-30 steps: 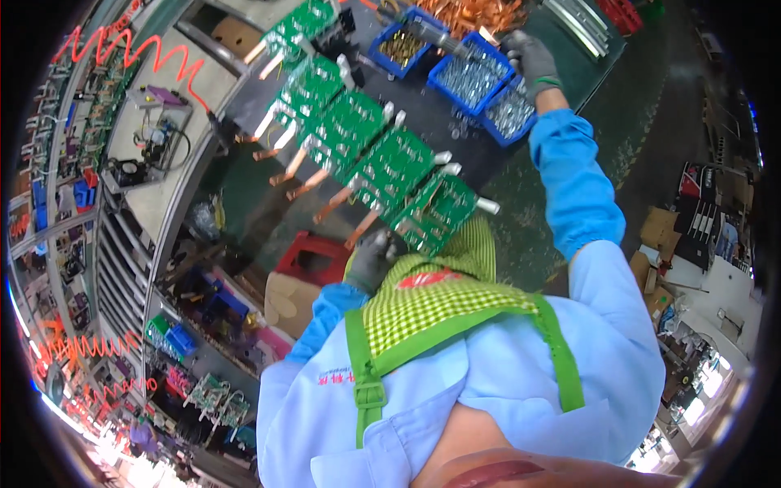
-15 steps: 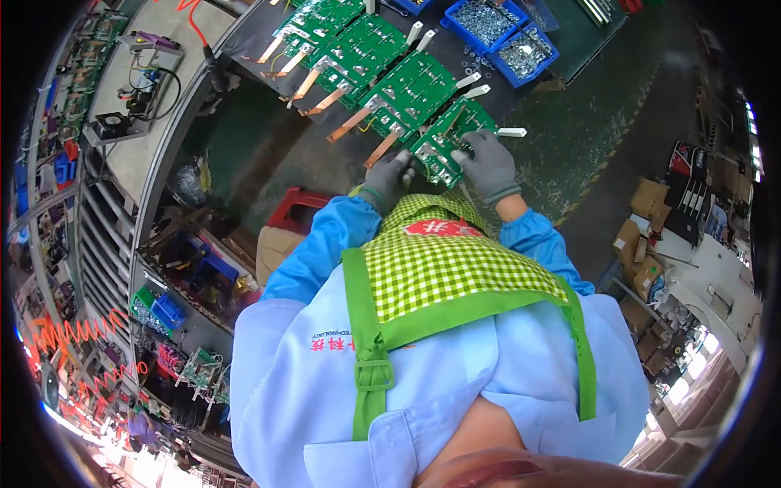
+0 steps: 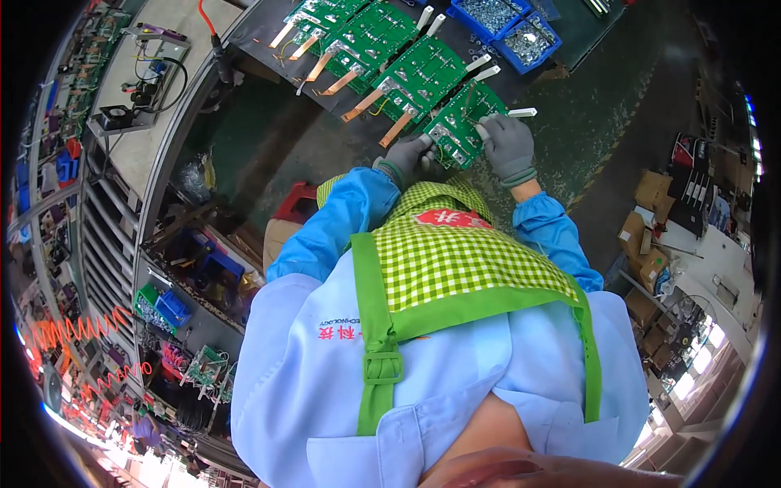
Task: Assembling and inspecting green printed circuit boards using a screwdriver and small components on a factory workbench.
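Both my hands wear grey gloves and hold the nearest green circuit board [image 3: 460, 130] by its near end. My left hand [image 3: 409, 159] pinches its left edge, with some fingers hidden under the board. On the opposite edge, my right hand [image 3: 508, 149] has its thumb and fingers closed. Silvery solder patches cover the board's near part. A white stick-like piece [image 3: 522, 112] juts out just beyond my right hand. Right beside the held board lies another green board [image 3: 427, 71], with a copper strip [image 3: 397, 130] pointing toward my left hand.
More green boards [image 3: 370, 37] with copper strips and white pieces lie in a row on the dark table [image 3: 264, 32]. Blue bins [image 3: 529, 42] of small metal hardware stand at the table's far side. A red stool [image 3: 298, 199] is left of my lap.
My hands and the held board have shifted slightly right in the picture; the table and row of boards shift too as the view moves. My grip stays on the board.
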The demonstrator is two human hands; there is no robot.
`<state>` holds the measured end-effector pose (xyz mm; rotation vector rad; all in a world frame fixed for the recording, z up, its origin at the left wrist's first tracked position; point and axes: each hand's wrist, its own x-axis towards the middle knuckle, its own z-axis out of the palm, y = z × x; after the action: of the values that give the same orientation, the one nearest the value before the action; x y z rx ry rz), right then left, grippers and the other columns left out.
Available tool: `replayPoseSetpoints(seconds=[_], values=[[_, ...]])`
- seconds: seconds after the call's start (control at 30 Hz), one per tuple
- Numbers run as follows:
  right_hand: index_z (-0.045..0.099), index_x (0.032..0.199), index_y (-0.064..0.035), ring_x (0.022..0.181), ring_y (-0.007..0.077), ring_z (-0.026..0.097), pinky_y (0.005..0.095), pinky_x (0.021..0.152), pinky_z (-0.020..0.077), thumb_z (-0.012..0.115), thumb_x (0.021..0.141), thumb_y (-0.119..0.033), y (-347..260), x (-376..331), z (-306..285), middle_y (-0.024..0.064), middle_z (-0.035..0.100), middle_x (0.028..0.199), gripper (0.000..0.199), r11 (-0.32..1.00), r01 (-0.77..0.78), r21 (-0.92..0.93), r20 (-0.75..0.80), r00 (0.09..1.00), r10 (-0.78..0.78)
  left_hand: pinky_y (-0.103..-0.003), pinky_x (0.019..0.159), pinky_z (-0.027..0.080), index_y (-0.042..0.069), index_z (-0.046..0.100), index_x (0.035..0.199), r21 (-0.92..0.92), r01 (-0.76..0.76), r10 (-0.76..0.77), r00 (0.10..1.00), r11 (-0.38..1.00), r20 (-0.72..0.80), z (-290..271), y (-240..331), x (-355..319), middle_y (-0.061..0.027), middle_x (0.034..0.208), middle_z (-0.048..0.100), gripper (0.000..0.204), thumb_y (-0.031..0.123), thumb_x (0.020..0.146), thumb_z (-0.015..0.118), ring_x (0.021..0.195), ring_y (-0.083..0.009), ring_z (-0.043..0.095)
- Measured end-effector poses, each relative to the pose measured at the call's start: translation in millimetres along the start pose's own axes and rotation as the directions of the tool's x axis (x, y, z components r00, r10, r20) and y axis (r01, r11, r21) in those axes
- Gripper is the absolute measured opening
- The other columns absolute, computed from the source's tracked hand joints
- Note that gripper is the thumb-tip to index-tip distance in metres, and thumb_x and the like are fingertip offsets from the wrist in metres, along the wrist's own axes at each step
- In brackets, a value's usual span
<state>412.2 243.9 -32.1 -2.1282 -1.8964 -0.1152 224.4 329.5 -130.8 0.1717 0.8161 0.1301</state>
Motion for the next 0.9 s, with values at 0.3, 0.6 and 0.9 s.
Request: replayPoseSetpoints(seconds=[0.3, 0.6, 0.9], values=[[0.063, 0.090, -0.0149, 0.084, 0.0211, 0.056, 0.0380, 0.076, 0.0409, 0.061, 0.076, -0.022, 1, 5, -5, 0.0008, 0.062, 0.091, 0.015, 0.995, 0.080, -0.065, 0.021, 0.997, -0.079, -0.018, 0.042, 0.041, 0.000, 0.050, 0.089, -0.116, 0.018, -0.026, 0.997, 0.993, -0.072, 2, 4, 0, -0.0063, 0.071, 0.049, 0.016, 0.016, 0.089, 0.052, 0.058, -0.0111, 0.046], [0.061, 0.090, -0.0114, 0.077, 0.0240, 0.058, 0.0364, 0.067, 0.0436, 0.063, 0.075, -0.017, -26, 3, -22, 0.0055, 0.061, 0.085, 0.016, 0.981, 0.118, 0.154, -0.003, 0.993, -0.119, -0.020, 0.051, 0.047, 0.001, 0.051, 0.092, -0.085, -0.014, 0.019, 0.998, 0.996, 0.063, 5, 7, -14, -0.0072, 0.079, 0.053, 0.018, 0.018, 0.090, 0.048, 0.066, -0.0136, 0.053], [0.053, 0.078, -0.0140, 0.061, 0.0200, 0.054, 0.0362, 0.056, 0.0416, 0.058, 0.073, -0.018, -71, -6, -34, 0.0028, 0.051, 0.066, 0.008, 0.973, 0.219, 0.077, 0.247, 0.941, -0.232, -0.022, 0.061, 0.048, 0.008, 0.055, 0.088, -0.095, 0.067, -0.064, 0.997, 0.993, 0.040, 10, 13, -25, -0.0002, 0.080, 0.055, 0.025, 0.033, 0.086, 0.054, 0.073, -0.0098, 0.054]])
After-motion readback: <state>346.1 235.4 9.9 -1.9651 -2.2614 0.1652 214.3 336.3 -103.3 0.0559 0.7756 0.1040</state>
